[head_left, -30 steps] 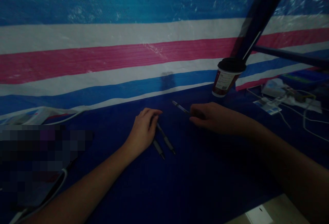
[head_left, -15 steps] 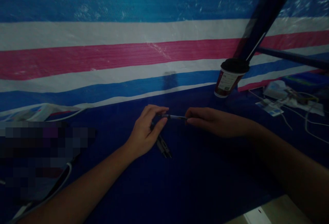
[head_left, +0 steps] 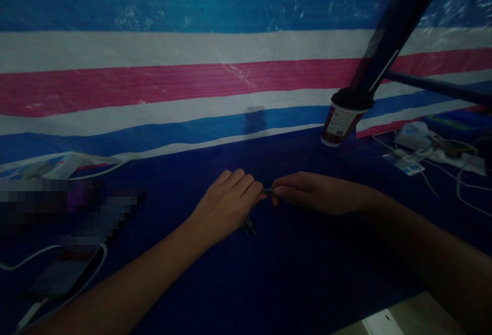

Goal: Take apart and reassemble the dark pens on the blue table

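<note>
A thin pen (head_left: 268, 190) is stretched between my two hands, with only a short grey length of it showing. My left hand (head_left: 227, 201) is closed around its left end, back of the hand facing up. The fingers of my right hand (head_left: 321, 192) pinch its right end. On the dark blue table under my left hand lie pens (head_left: 249, 225) side by side; just their pointed ends stick out, and the hand hides the rest.
A lidded paper cup (head_left: 343, 119) stands at the back right by a slanted blue post (head_left: 403, 38). Cables and a white adapter (head_left: 413, 135) lie at the right. A phone (head_left: 63, 273) with a white cable rests at the left. Striped sheeting (head_left: 172, 84) hangs behind the table.
My left hand has turned palm down and closed over the pen, covering most of it. Both hands have come closer together and slightly lower.
</note>
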Demonstrator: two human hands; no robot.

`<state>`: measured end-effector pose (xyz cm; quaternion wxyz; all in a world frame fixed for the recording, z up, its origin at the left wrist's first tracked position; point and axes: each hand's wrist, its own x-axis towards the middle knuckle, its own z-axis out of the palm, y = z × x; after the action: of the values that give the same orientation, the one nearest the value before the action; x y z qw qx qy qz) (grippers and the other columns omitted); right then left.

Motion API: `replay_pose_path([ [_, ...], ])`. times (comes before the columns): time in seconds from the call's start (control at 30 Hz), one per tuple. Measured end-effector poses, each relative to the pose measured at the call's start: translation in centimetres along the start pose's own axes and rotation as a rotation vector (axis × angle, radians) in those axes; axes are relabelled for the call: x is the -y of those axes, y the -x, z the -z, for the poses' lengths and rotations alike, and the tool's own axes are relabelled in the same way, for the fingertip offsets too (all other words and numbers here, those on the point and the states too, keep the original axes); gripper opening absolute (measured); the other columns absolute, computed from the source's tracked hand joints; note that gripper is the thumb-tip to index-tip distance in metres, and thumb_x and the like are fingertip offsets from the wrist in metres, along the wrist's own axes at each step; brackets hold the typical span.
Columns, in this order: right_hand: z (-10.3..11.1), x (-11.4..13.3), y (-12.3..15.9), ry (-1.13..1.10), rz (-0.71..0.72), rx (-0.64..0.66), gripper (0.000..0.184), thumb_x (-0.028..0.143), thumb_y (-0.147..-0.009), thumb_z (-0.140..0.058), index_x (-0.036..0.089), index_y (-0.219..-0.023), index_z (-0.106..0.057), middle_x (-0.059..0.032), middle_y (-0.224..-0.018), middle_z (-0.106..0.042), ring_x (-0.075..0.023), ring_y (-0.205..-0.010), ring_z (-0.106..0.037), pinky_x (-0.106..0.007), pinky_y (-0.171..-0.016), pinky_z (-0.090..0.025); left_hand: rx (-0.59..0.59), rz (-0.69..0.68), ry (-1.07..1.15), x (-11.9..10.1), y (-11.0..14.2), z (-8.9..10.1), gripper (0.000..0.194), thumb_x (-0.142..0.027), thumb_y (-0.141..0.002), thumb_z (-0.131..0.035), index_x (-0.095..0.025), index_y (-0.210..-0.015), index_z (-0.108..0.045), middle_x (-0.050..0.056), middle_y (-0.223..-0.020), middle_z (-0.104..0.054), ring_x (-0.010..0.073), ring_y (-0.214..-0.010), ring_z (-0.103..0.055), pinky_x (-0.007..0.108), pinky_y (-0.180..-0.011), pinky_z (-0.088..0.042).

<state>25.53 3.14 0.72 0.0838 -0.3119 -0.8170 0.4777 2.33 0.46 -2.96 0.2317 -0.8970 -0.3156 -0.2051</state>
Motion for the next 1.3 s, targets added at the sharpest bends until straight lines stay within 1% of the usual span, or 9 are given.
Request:
replay_pose_path([
  [0.13, -0.3, 1.0, 0.1, 0.302, 0.046, -0.068, 0.032, 0.031, -0.106, -0.040, 0.015, -0.093, -0.065, -0.0031, -0.078, -0.065, -0.0128, -0.066, -0.058, -0.025, -0.062, -0.041, 0.080, 0.008, 0.113, 0.3, 0.2, -0.3, 0.046, -0.034, -0.110, -0.027, -0.017, -0.081, -0.058, 0.003, -0.071, -0.057, 0.0206, -0.068, -0.050, 0.035, -0.062, -0.035],
  [0.3, -0.8, 1.2, -0.1, 0.567, 0.005, -0.036, 0.025, 0.028, -0.106, -0.044, 0.016, -0.099, -0.064, -0.0049, -0.079, -0.072, -0.0153, -0.062, -0.063, -0.027, -0.057, -0.037, 0.267, 0.164, 0.281, 0.5, 0.6, -0.4, 0.053, -0.044, -0.110, -0.020, -0.018, -0.083, -0.058, 0.003, -0.073, -0.057, 0.0189, -0.068, -0.055, 0.032, -0.061, -0.039],
  [0.43, -0.6, 0.6, -0.4, 0.774, 0.126, -0.145, 0.019, 0.029, -0.104, -0.054, 0.016, -0.110, -0.066, -0.0090, -0.101, -0.075, -0.0221, -0.087, -0.070, -0.030, -0.073, -0.043, 0.332, 0.258, 0.359, 0.5, 0.6, -0.4, 0.051, -0.043, -0.110, -0.021, -0.018, -0.087, -0.059, 0.003, -0.076, -0.060, 0.0188, -0.071, -0.058, 0.032, -0.065, -0.044],
  [0.53, 0.0, 0.2, -0.3, 0.724, 0.074, -0.225, 0.031, 0.041, -0.105, -0.050, 0.016, -0.115, -0.066, -0.0101, -0.106, -0.075, -0.0237, -0.092, -0.070, -0.031, -0.076, -0.044, 0.314, 0.307, 0.365, 0.3, 0.5, -0.6, 0.051, -0.042, -0.110, -0.022, -0.018, -0.086, -0.060, 0.004, -0.076, -0.061, 0.0189, -0.070, -0.058, 0.033, -0.065, -0.045],
  [0.63, 0.6, -0.1, -0.1, 0.616, -0.007, -0.214, 0.038, 0.040, -0.107, -0.043, 0.016, -0.093, -0.068, -0.0063, -0.084, -0.073, -0.0180, -0.071, -0.066, -0.028, -0.065, -0.041, 0.284, 0.317, 0.360, 0.2, 0.5, -0.7, 0.050, -0.042, -0.110, -0.024, -0.017, -0.085, -0.060, 0.004, -0.075, -0.061, 0.0188, -0.069, -0.057, 0.033, -0.064, -0.045],
  [0.8, 0.9, -0.3, 0.0, 0.446, 0.115, -0.355, 0.019, 0.035, -0.093, -0.069, 0.018, -0.100, -0.064, -0.0037, -0.091, -0.071, -0.0157, -0.075, -0.063, -0.025, -0.066, -0.042, 0.231, 0.357, 0.406, 0.3, 0.6, -0.7, 0.045, -0.038, -0.110, -0.027, -0.018, -0.083, -0.058, 0.001, -0.071, -0.057, 0.0166, -0.065, -0.055, 0.030, -0.061, -0.043],
  [1.1, 0.9, -0.4, 0.1, 0.327, 0.077, -0.414, 0.025, 0.037, -0.089, -0.071, 0.019, -0.105, -0.064, -0.0045, -0.095, -0.072, -0.0167, -0.076, -0.064, -0.027, -0.067, -0.043, 0.216, 0.401, 0.445, 0.4, 0.7, -0.8, 0.039, -0.035, -0.109, -0.033, -0.018, -0.083, -0.056, 0.001, -0.072, -0.058, 0.0163, -0.065, -0.057, 0.030, -0.062, -0.043],
  [1.23, 0.9, -0.2, 0.2, 0.335, 0.000, -0.338, 0.023, 0.039, -0.098, -0.057, 0.018, -0.092, -0.066, -0.0021, -0.078, -0.069, -0.0157, -0.068, -0.061, -0.027, -0.064, -0.041, 0.229, 0.401, 0.435, 0.3, 0.7, -0.9, 0.040, -0.037, -0.109, -0.033, -0.018, -0.083, -0.056, 0.001, -0.073, -0.058, 0.0170, -0.067, -0.057, 0.030, -0.063, -0.043],
  [1.3, 0.9, -0.2, 0.3, 0.343, 0.041, -0.373, 0.021, 0.036, -0.091, -0.068, 0.018, -0.100, -0.066, -0.0040, -0.089, -0.071, -0.0165, -0.074, -0.063, -0.027, -0.066, -0.042, 0.224, 0.403, 0.446, 0.3, 0.7, -0.9, 0.040, -0.037, -0.109, -0.032, -0.018, -0.084, -0.056, 0.001, -0.072, -0.057, 0.0169, -0.066, -0.056, 0.030, -0.063, -0.042],
])
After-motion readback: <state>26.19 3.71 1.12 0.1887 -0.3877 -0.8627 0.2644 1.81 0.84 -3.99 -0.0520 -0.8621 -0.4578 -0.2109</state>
